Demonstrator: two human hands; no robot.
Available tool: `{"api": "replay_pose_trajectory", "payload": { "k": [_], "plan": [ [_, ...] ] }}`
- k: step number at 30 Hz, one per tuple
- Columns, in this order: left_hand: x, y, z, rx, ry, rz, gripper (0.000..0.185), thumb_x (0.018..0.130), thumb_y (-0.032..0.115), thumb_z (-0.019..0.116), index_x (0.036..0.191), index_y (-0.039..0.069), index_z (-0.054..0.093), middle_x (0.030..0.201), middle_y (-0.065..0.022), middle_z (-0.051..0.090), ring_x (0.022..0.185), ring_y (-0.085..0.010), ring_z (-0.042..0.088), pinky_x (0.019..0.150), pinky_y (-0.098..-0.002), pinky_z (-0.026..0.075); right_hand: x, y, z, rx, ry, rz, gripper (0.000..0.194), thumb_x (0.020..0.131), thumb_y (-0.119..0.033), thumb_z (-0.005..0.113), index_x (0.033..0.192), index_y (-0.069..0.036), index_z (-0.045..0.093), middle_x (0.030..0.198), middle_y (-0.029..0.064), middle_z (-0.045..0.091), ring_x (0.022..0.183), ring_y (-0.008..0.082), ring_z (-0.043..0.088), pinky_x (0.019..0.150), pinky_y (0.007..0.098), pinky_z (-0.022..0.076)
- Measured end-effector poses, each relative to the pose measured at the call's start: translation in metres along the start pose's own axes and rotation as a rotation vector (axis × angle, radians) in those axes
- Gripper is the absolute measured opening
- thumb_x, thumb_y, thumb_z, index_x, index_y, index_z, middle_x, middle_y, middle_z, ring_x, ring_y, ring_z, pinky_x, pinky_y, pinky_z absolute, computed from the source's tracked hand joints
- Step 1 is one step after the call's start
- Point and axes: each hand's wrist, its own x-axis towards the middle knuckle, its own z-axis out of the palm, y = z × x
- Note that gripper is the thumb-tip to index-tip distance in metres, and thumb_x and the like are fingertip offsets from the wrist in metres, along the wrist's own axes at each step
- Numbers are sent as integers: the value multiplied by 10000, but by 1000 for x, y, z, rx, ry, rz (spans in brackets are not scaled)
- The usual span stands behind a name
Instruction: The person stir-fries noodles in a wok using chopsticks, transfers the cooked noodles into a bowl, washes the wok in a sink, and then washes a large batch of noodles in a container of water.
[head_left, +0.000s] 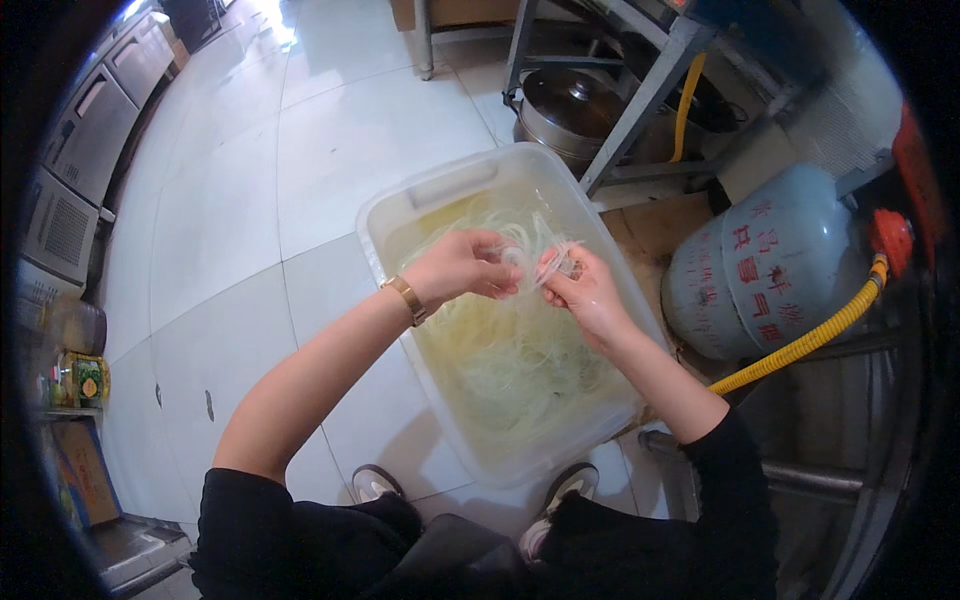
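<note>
A translucent plastic tub (390, 255) stands on the floor before my feet. Pale, thin noodle-like strands (525, 367) lie in yellowish liquid inside it. Above the tub, my left hand (476, 262) has its fingers curled around a small bunch of wet strands. Just to its right, my right hand (581, 289) pinches more strands (559, 262) between thumb and fingers, with ends looping over the knuckles. The two hands are close together, with strands between them. A gold-coloured watch (406, 300) is on my left wrist.
At the right a grey gas cylinder (750, 262) bears red writing; its red valve (892, 236) joins a yellow hose (810, 341). A lidded metal pot (570, 112) sits under a metal stand (645, 97). Steel cabinets (97, 127) line the left. White floor tiles (217, 225) surround the tub.
</note>
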Motion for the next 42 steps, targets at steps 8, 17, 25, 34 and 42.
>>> {"api": "replay_pose_trajectory", "payload": {
  "k": [8, 17, 25, 34, 42],
  "plan": [
    [9, -9, -20, 653, 270, 507, 224, 781, 10, 646, 1001, 52, 651, 891, -94, 679, 815, -187, 666, 733, -301, 528, 0, -15, -10, -1166, 140, -317, 341, 844, -93, 637, 1158, -31, 519, 896, 60, 629, 832, 119, 613, 679, 248, 476],
    [3, -2, 7, 798, 519, 759, 211, 767, 55, 696, 971, 58, 642, 849, -55, 673, 777, -179, 649, 723, -287, 531, 15, -2, 15, -435, -32, -242, 161, 851, -81, 664, 945, 19, 580, 848, 46, 631, 788, 93, 613, 669, 235, 503],
    [-4, -22, 33, 262, 161, 248, 279, 789, 111, 701, 1018, -39, 650, 888, -99, 685, 785, -119, 642, 698, -267, 513, 5, 0, 9, 43, 9, -154, 99, 827, -30, 674, 833, -22, 576, 785, 32, 626, 679, 85, 602, 610, 212, 490],
    [5, -21, 38, -79, 171, 63, 168, 848, 126, 669, 881, -39, 678, 722, -66, 661, 703, -128, 641, 644, -268, 547, 14, -8, -6, -198, -27, -236, 214, 789, -133, 716, 931, 2, 629, 838, 43, 644, 727, 88, 593, 646, 237, 490],
    [-13, -37, 28, 256, 265, 131, 150, 871, 124, 639, 815, -14, 641, 774, -43, 656, 723, -101, 616, 655, -258, 516, 4, 23, 3, -334, -259, -56, 306, 728, -239, 760, 894, -13, 636, 806, 35, 632, 727, 85, 570, 652, 263, 476]
  ]
}}
